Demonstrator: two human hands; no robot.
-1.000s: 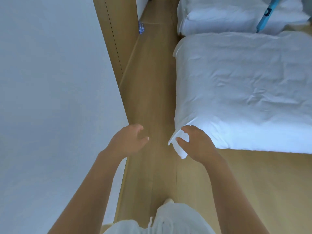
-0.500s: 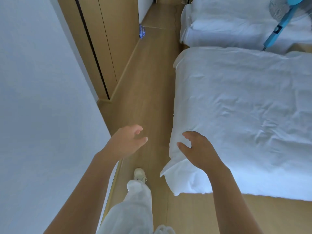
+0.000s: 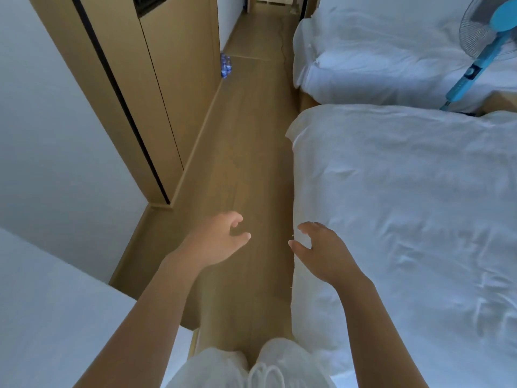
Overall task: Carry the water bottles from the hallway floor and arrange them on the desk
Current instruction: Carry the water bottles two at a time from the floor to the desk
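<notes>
Matt wood floor, creased cloth bedding

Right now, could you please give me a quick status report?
Left hand and right hand open, holding nothing. Water bottles on floor far ahead by the wardrobe. Nothing in the way.

- Bare wood floor runs as an open lane ahead to the water bottles.
- Wooden wardrobe and white wall close the left side.
- Near bed and far bed close the right; bottles stand against the wardrobe's far end.
</notes>
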